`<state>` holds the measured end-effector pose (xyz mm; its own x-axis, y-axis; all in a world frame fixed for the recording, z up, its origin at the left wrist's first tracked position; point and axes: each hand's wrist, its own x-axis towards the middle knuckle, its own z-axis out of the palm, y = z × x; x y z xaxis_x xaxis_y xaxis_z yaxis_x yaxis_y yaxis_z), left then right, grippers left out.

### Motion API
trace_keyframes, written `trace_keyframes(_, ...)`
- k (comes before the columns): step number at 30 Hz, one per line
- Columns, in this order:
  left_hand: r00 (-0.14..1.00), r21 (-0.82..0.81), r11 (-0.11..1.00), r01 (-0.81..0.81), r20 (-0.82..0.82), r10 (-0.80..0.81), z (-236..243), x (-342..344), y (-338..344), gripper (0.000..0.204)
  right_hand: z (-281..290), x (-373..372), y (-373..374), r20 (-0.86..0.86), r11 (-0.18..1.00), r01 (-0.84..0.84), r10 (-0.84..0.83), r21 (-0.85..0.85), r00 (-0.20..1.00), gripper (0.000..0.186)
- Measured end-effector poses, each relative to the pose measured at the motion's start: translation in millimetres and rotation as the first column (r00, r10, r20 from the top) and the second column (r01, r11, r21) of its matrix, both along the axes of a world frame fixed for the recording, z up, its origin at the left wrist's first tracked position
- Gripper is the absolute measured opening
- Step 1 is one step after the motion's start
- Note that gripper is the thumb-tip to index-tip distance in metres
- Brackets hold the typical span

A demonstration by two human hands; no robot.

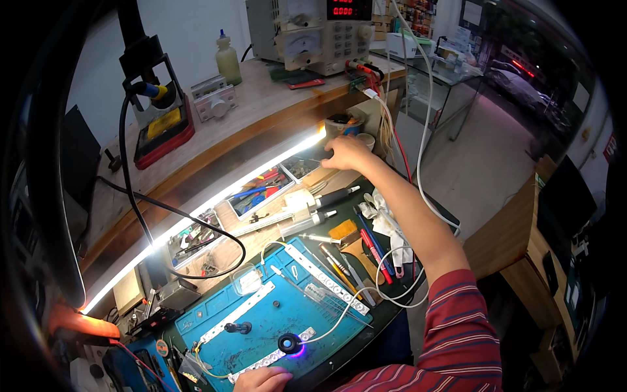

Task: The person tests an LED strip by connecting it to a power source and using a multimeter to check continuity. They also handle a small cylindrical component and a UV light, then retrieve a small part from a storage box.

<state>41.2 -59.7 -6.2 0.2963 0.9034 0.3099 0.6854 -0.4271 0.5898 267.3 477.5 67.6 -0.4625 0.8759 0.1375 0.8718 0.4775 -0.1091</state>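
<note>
My right hand (343, 153) reaches up to a small parts tray (300, 166) under the lit shelf edge, its fingertips pinched around something too small to make out. My left hand (261, 380) lies curled at the bottom edge of the blue repair mat (333, 349), beside a white LED strip (268, 360); what its fingers hold, if anything, is hidden. A round black device (288, 343) with a purple glow sits on that strip, a white cable running from it. More LED strips (235, 310) lie on the mat.
A power supply (339, 42) and a soldering iron stand (163, 137) are on the upper shelf (261, 104). A tool tray (258, 193), pens (372, 255) and syringes (297, 225) lie behind the mat. Cables hang at right, near a wooden cabinet (496, 248).
</note>
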Motion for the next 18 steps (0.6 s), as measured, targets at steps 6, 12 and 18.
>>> trace_keyframes(6,0.994,0.053,0.995,0.084,-0.071,-0.08,2,-5,11,0.023,-27,-23,3,0.052,0.991,0.083,-0.078,-0.106,0.996,0.065)
trace_keyframes(12,0.993,0.092,0.992,0.081,-0.092,-0.073,3,-5,14,0.02,-34,-20,-14,-0.02,0.994,0.049,-0.047,0.102,0.999,0.053)
trace_keyframes(18,0.995,0.132,0.988,0.08,-0.069,-0.072,-3,-6,10,0.022,-1,-50,-56,-0.164,0.978,-0.167,0.186,0.124,0.969,0.028)
